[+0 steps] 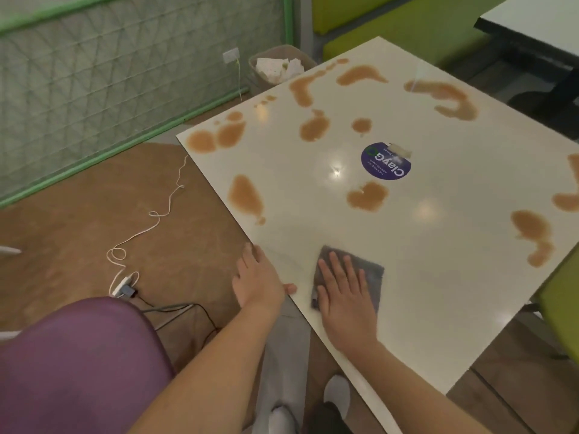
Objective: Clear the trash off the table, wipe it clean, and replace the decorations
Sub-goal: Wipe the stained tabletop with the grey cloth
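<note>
A white square table (438, 277) carries several brown liquid spills (246, 195) across its top. A round blue sticker (386, 161) sits near the middle. A grey cloth (369, 270) lies flat near the table's near-left edge. My right hand (343, 292) presses flat on the cloth with straight fingers. My left hand (258, 277) rests on the table's left edge beside the cloth, fingers straight and thumb on the tabletop.
A bin (279, 68) with white paper trash stands on the floor beyond the table's far corner. White and black cables (147, 227) trail over the brown floor at left. Green seats (391, 32) stand behind, another green seat (564, 296) at right.
</note>
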